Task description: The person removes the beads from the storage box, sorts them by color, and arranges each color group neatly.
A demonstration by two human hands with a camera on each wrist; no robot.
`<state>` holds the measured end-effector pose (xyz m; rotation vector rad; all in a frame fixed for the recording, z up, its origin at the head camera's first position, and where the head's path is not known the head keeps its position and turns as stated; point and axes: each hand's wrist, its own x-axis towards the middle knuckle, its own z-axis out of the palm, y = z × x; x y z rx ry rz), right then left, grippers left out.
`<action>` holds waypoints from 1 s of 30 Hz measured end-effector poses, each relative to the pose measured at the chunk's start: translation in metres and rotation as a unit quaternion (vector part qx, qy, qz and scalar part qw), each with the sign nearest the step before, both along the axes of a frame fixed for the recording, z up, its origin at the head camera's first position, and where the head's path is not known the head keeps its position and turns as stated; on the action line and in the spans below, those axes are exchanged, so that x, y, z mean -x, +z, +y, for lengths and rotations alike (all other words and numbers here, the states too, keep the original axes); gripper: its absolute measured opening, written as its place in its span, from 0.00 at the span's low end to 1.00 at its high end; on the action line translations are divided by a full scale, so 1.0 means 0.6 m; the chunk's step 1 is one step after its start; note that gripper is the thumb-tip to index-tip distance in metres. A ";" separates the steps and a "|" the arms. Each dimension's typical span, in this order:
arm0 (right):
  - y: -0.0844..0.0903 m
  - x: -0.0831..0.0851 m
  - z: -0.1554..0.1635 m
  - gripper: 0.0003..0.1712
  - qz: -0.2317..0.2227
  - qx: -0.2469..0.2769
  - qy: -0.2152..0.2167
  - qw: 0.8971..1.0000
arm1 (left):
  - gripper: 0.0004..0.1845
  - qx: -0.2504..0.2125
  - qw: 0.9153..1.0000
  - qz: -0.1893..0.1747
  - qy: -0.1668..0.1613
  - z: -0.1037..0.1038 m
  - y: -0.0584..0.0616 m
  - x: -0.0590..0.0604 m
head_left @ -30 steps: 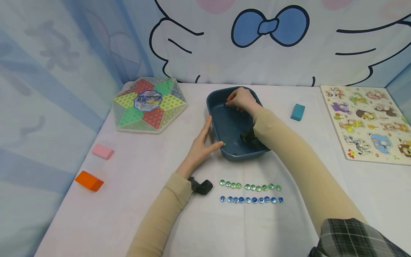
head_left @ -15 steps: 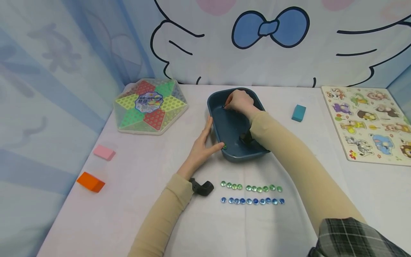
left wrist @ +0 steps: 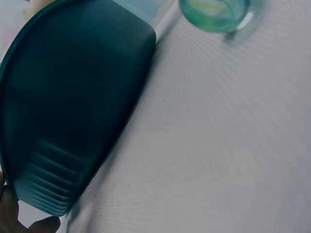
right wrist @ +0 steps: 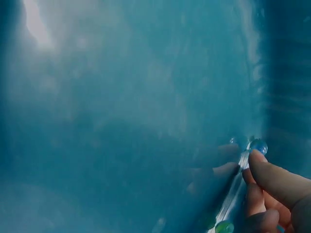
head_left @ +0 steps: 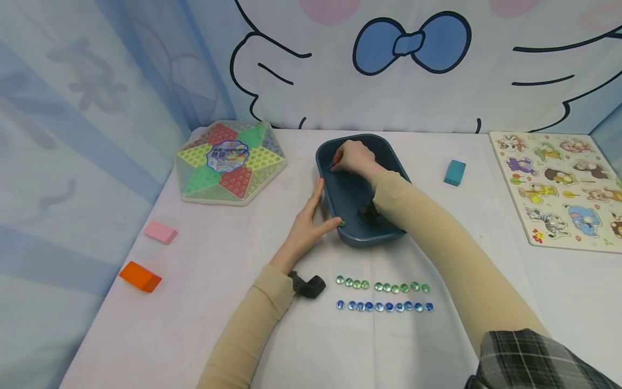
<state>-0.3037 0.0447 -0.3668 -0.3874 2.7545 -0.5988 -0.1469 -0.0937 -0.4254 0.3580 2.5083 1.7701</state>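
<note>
Your left hand [head_left: 306, 224] lay flat against the blue tub's [head_left: 384, 229] near-left wall, grip open, steadying it; your right hand [head_left: 352, 158] pinched a blue marble [right wrist: 258, 145] in the tub's far-left corner.

Off to the left of your fingers there's a hexagonal checkers board [head_left: 230, 162] sitting at the back of the tabletop [head_left: 160, 324]. Further left and nearer to you, a pink block [head_left: 160, 232] and an orange block [head_left: 140, 276] lie near the edge. To the right of your fingers you've got a teal block [head_left: 454, 172], and well beyond that an animal peg puzzle [head_left: 563, 186]. Cartoon backdrop with a blue bow [head_left: 412, 44] behind it all.
</note>
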 end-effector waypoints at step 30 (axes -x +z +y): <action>0.078 0.012 0.043 0.20 -0.169 0.146 0.096 0.970 | 0.46 0.006 1.000 -0.006 0.007 0.004 0.004 0.000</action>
